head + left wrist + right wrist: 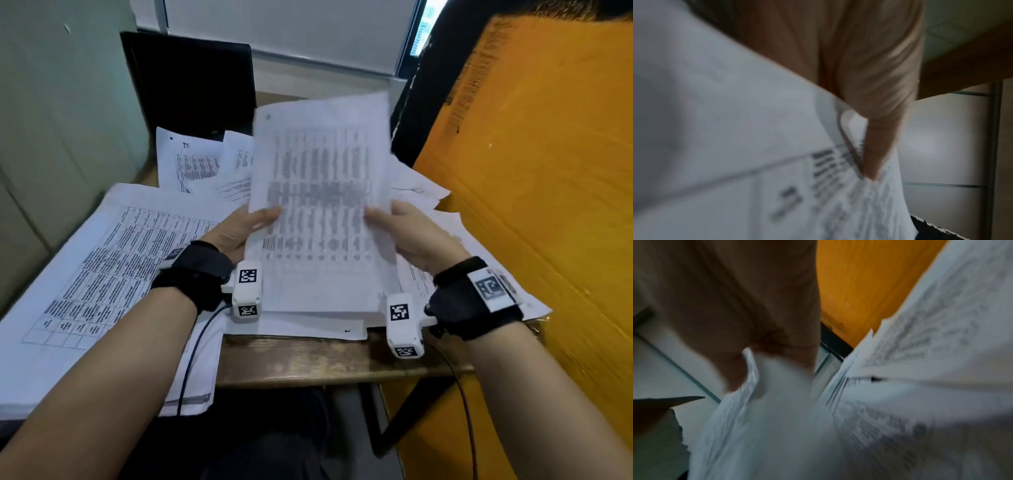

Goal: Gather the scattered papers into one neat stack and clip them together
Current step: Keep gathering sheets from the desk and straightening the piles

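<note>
Papers are what I have in both hands: a sheaf of printed sheets, blurred in the head view, held tilted up above the wooden desk with its lower edge down by my wrists. My left hand grips the sheaf's left edge, thumb lying across the printed face and fingers hidden behind; in the left wrist view I can see that thumb pressed into the paper. My right hand grips the right edge the same way, thumb on the front, fingers behind, and the right wrist view shows the sheets bunched under the thumb, though it is too smeared to count them. More loose papers lie scattered on the desk behind the sheaf, overlapping one another, and others fan out to the right beside the orange board. A large table-printed sheet lies flat at the left on a thick white pile, partly under my left forearm, hanging over the desk's near edge. A black panel stands at the back left. I cannot make out a clip anywhere in these views.
</note>
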A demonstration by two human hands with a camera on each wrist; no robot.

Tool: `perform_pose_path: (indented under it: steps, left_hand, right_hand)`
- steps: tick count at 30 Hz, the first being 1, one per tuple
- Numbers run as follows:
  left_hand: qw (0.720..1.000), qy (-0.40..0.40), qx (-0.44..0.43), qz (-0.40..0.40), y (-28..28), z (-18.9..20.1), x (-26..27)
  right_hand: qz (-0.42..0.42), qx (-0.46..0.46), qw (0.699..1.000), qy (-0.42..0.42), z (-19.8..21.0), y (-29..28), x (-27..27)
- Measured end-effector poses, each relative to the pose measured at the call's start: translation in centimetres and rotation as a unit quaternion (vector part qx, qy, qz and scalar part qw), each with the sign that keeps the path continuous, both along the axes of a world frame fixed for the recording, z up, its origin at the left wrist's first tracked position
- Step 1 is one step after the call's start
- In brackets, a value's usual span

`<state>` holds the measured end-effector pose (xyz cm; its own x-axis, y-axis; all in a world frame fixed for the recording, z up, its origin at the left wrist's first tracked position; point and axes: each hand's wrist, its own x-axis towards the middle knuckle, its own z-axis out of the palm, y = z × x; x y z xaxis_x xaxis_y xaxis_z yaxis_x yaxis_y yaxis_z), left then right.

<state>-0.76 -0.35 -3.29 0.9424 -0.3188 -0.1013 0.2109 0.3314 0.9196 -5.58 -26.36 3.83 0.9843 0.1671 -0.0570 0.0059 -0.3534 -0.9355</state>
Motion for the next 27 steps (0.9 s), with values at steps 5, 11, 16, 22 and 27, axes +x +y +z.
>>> perform_pose_path:
  steps: [5,11,16,22,27]
  left_hand:
    - [0.987,0.054,-0.041,0.146,1.1,-0.3,0.9]
    - [0.984,0.109,-0.001,0.137,0.8,-0.2,0.8]
    - [0.981,0.130,0.050,0.136,1.2,-0.5,0.8]
    - [0.986,0.078,0.137,0.049,0.3,0.6,-0.6]
    - [0.986,0.066,0.142,0.047,0.0,1.0,-1.1]
  right_hand:
    - [-0.011,-0.426,0.902,0.074,-0.3,-2.5,-0.2]
    - [0.066,-0.591,0.787,0.163,-2.1,-4.4,-1.5]
    - [0.053,-0.591,0.785,0.180,-2.9,-3.3,-0.1]
    - [0.067,-0.639,0.742,0.193,-4.0,-2.7,2.2]
    - [0.034,-0.616,0.765,0.183,-2.6,-2.4,4.2]
